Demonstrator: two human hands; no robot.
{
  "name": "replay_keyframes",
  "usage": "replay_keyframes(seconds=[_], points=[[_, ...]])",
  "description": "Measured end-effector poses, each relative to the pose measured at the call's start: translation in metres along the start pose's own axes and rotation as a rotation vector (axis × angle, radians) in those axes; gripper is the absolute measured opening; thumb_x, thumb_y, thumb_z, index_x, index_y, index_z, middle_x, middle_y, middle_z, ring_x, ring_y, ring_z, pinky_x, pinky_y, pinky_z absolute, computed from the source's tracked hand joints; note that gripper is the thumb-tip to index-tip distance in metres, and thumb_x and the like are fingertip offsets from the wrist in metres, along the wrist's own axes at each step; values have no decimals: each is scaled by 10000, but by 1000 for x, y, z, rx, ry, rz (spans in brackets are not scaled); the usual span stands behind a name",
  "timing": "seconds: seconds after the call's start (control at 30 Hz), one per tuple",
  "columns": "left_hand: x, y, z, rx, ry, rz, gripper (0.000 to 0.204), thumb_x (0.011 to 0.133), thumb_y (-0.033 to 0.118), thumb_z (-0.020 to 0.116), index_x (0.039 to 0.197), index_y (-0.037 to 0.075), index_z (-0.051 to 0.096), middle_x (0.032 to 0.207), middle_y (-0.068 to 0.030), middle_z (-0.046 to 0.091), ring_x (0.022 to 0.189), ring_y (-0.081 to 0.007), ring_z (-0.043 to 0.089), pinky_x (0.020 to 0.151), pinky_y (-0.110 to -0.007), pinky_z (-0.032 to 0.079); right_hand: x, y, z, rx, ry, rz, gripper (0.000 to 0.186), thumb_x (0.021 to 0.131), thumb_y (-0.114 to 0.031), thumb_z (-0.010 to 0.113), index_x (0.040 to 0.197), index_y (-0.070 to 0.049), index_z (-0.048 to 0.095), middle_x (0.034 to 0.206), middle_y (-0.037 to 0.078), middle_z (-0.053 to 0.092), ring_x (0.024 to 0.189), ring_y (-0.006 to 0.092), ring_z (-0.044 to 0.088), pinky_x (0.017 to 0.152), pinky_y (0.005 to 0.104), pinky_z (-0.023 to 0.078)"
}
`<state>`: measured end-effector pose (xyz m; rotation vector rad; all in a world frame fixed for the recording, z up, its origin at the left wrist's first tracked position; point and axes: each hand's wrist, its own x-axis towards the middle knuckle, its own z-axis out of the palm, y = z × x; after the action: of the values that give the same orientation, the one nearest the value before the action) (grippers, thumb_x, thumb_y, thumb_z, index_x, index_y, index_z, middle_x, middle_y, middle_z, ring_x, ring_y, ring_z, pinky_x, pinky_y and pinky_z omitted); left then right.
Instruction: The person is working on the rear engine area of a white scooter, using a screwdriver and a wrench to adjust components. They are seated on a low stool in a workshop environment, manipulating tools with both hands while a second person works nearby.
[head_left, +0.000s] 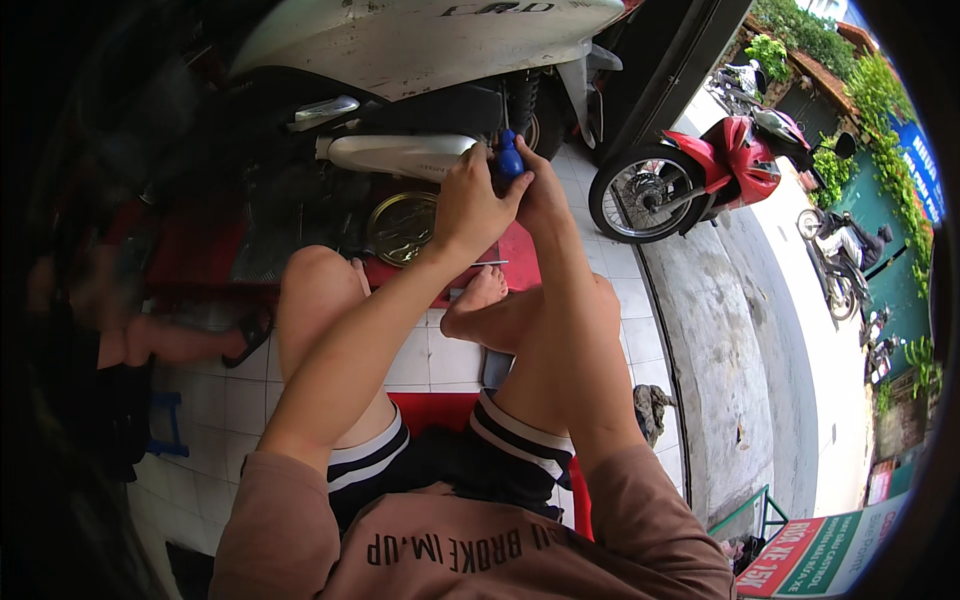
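Note:
Both my left hand and my right hand are closed on a blue-handled screwdriver, its thin shaft pointing away from me beside a silver scooter and its black rear shock. A long silver cover on the scooter's lower side lies just left of my hands. Below them, a round metal tray and a thin metal rod are on a red platform. Whether the screwdriver tip engages a fastener is too small to tell.
Another person's leg and a blue stool are at left. At right, a red scooter stands by the doorway, with a bicycle or motorbike outside. A dark rag lies on the tiles; a signboard stands lower right.

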<state>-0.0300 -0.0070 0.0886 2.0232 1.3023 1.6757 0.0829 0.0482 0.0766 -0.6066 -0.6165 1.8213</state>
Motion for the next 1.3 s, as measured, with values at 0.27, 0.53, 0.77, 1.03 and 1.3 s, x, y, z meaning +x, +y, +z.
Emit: replay_keyframes(seconds=[0.27, 0.53, 0.77, 1.03, 1.3], points=[[10, 11, -13, 216, -60, 193, 350, 738, 164, 714, 936, -13, 486, 906, -171, 571, 732, -395, 604, 634, -459, 495, -4, -9, -2, -144, 38, -164, 268, 941, -310, 521, 989, -53, 577, 850, 49, 610, 757, 159, 585, 671, 302, 495], [13, 6, -23, 224, -166, 315, 335, 767, 104, 659, 1045, 3, 503, 977, -164, 595, 781, -382, 629, 644, -462, 507, -5, -8, 10, -47, 37, -158, 142, 911, -259, 563, 944, -124, 590, 824, 12, 609, 687, 124, 576, 594, 278, 458], [4, -5, -4, -178, -181, -208, 494, 761, 405, 695, 688, -78, 626, 636, -239, 627, 651, -357, 660, 625, -424, 508, 9, -27, -15, -168, -11, -88, 230, 910, -294, 557, 875, -68, 581, 742, 60, 611, 616, 171, 592, 564, 279, 494], [4, -2, 6, -184, -128, -278, 537, 849, 417, 573, 704, -96, 640, 703, -290, 624, 717, -406, 652, 680, -446, 519, 8, -18, -11, -222, -176, -74, 275, 941, -303, 501, 958, -52, 612, 859, 81, 660, 769, 202, 637, 725, 334, 517], [10, -4, -23, 45, -391, -325, 371, 803, 328, 642, 878, -33, 681, 900, -226, 666, 890, -352, 653, 793, -425, 517, 4, -6, 0, -330, 28, -70, 210, 902, -300, 585, 862, -95, 597, 767, 44, 634, 680, 169, 620, 623, 315, 514]])
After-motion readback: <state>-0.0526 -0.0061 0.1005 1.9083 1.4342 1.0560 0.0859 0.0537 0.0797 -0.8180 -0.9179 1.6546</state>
